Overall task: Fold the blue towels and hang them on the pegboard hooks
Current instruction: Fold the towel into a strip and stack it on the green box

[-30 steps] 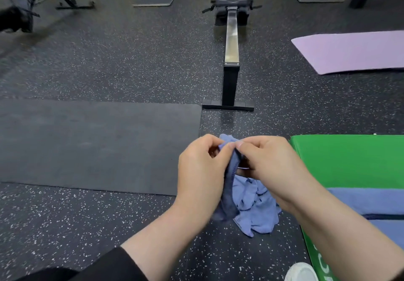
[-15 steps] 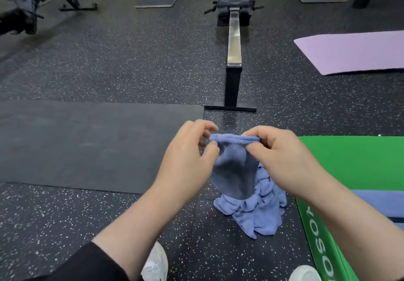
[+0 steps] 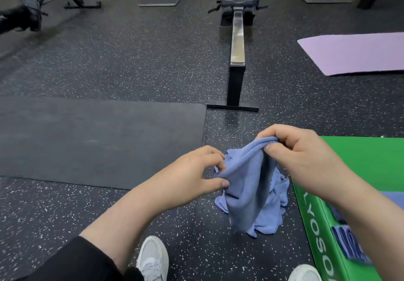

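A crumpled blue towel [image 3: 251, 189] hangs between my hands above the speckled floor, its lower end bunched on the ground. My right hand [image 3: 301, 158] pinches the towel's top edge, held higher. My left hand [image 3: 192, 178] pinches the edge lower and to the left. Another blue towel [image 3: 349, 243] lies on the green box at the right, partly hidden by my right forearm. No pegboard or hooks are in view.
A green padded box [image 3: 367, 162] stands at the right. A black mat [image 3: 98, 140] lies to the left, a rowing machine [image 3: 237, 47] straight ahead, a purple mat [image 3: 354, 53] at the far right. My white shoes [image 3: 153, 259] stand near the bottom edge.
My hands have moved apart along the towel's edge; the left went down and left, the right stayed up. The towel is stretched wider between them.
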{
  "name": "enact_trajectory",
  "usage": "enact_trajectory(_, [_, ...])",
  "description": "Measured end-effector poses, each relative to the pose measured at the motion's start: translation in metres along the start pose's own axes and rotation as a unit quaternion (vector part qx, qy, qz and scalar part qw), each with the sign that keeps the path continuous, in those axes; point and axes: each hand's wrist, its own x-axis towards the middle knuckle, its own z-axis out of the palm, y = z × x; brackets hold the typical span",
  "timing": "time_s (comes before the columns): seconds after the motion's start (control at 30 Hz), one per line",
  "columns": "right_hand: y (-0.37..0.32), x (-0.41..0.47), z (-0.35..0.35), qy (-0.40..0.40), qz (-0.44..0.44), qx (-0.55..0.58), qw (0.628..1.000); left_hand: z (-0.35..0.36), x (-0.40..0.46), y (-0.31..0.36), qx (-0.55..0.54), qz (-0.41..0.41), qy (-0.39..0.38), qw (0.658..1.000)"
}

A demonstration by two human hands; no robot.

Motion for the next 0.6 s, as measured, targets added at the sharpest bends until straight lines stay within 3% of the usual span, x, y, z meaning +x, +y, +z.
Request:
enact_trajectory(0.17, [0.0,0.0,-0.006,0.03,-0.007,0.031,0.999,-0.002,-0.002,0.002,-0.029,0.016,-0.003,0.999])
enact_trajectory(0.3, [0.001,0.0,-0.007,0.025,0.005,0.085,0.996,0.001,-0.001,-0.002,0.161,-0.015,-0.045,0.986])
enact_trajectory(0.4, [0.008,0.003,-0.009,0.025,0.009,0.042,0.999,-0.003,0.003,0.0,0.246,-0.021,0.048,0.968])
enact_trajectory(0.6, [0.019,0.009,-0.013,0.034,0.026,-0.093,0.995,-0.017,0.007,0.005,0.192,-0.011,0.196,0.962])
